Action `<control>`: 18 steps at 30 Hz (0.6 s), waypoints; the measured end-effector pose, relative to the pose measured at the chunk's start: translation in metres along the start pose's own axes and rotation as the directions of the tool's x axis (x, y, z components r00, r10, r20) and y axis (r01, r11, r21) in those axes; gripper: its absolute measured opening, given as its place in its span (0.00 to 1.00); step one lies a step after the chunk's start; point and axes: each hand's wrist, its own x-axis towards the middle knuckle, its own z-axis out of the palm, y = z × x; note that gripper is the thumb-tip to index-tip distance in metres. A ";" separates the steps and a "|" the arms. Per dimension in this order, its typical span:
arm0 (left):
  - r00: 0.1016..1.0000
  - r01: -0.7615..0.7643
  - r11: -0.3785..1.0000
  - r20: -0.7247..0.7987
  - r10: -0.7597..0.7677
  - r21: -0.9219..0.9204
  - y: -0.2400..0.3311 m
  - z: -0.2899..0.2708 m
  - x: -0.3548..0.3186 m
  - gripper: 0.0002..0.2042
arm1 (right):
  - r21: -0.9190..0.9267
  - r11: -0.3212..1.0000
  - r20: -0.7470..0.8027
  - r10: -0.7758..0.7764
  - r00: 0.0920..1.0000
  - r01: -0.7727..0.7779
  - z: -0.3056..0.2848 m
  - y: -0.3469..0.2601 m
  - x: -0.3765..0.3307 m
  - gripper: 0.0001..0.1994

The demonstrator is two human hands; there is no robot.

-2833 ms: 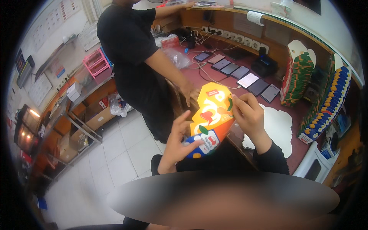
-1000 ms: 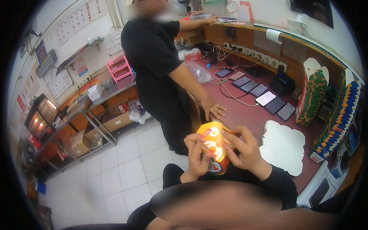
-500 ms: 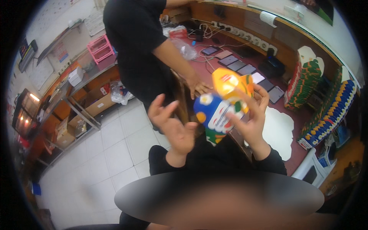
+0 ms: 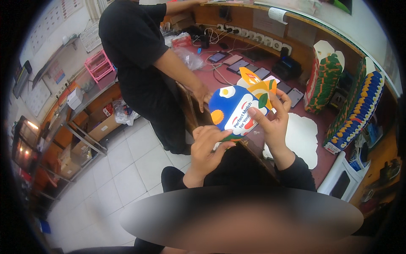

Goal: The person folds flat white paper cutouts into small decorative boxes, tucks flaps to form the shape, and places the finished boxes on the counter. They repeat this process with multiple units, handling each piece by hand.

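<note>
Between my hands is a colourful cardboard food box [image 4: 230, 106], blue on the side toward me, with a fried-egg picture and a white printed patch. Its yellow-orange flaps [image 4: 256, 82] stand spread at the far right end. My right hand [image 4: 275, 118] grips that end, thumb on the printed face and fingers behind. My left hand [image 4: 207, 148] pinches the lower left edge, where a green part shows. The far side of the box is hidden. To the right of it, white flat card sheets [image 4: 301, 139] lie on the dark red tabletop [image 4: 264, 142].
Two tall nested stacks of similar boxes, one green [image 4: 325, 80] and one blue [image 4: 359, 114], stand at the right. Several phones [image 4: 294, 96] lie behind the box near a power strip [image 4: 258, 38]. A co-worker in black [image 4: 135, 55] stands ahead left, one hand by the table edge.
My left hand has come from open in the air to pinch the box's lower left edge. The box has turned its blue printed face more toward me.
</note>
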 end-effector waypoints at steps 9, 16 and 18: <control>0.996 0.092 0.996 -0.008 -0.092 0.011 0.011 0.005 0.002 0.24 | -0.088 0.995 -0.102 0.029 0.994 -0.038 0.005 -0.009 -0.004 0.30; 0.975 -0.056 0.973 -0.198 0.101 0.224 0.003 0.006 0.000 0.16 | 0.063 0.986 -0.035 0.157 0.987 -0.154 0.008 0.004 -0.010 0.30; 0.956 -0.038 0.982 -0.279 0.090 0.186 0.003 0.007 0.000 0.13 | 0.025 0.986 -0.016 0.163 0.986 -0.163 0.008 0.010 -0.013 0.30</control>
